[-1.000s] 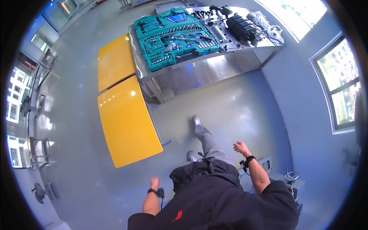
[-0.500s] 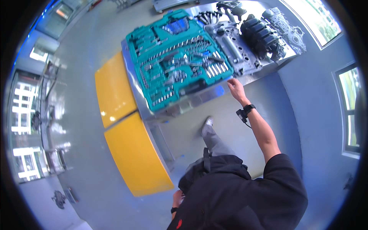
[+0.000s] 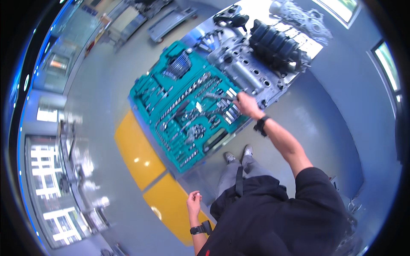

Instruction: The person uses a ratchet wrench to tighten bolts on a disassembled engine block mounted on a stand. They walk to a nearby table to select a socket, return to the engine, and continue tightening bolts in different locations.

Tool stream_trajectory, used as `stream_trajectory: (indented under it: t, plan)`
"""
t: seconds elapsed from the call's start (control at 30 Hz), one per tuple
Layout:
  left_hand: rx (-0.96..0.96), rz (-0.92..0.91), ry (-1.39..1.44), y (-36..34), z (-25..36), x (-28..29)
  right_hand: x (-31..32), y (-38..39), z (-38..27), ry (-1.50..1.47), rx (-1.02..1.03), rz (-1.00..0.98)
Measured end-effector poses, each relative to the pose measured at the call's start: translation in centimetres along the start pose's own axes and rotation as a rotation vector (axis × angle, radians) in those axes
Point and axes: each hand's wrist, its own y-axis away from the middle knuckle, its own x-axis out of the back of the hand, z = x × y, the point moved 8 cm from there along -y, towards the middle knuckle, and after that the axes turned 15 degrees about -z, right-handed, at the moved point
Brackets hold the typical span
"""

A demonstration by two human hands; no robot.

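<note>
Because the right hand has moved over the open green tool case on the steel surface, a ratchet-like tool there is within reach; whether that grip is closed, I cannot tell. The left hand curls loosely, empty.

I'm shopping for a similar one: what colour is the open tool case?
The tool case is teal green, best seen from the head.

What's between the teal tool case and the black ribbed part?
In the head view, a grey metal part with round holes lies between the teal tool case and the black ribbed part.
</note>
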Motion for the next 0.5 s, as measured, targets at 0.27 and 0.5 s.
stream_trajectory:
  t: [0.27, 0.5]
  plan:
    - [-0.218, -0.375, -0.005, -13.4, 14.3, -11.0, -6.1, 15.2, -0.6, -1.307, -0.098, -0.106]
    - [0.271, -0.848, 1.072, -21.9, 19.4, -24.6, -3.1, 22.3, -2.9, -0.563, -0.208, -0.232]
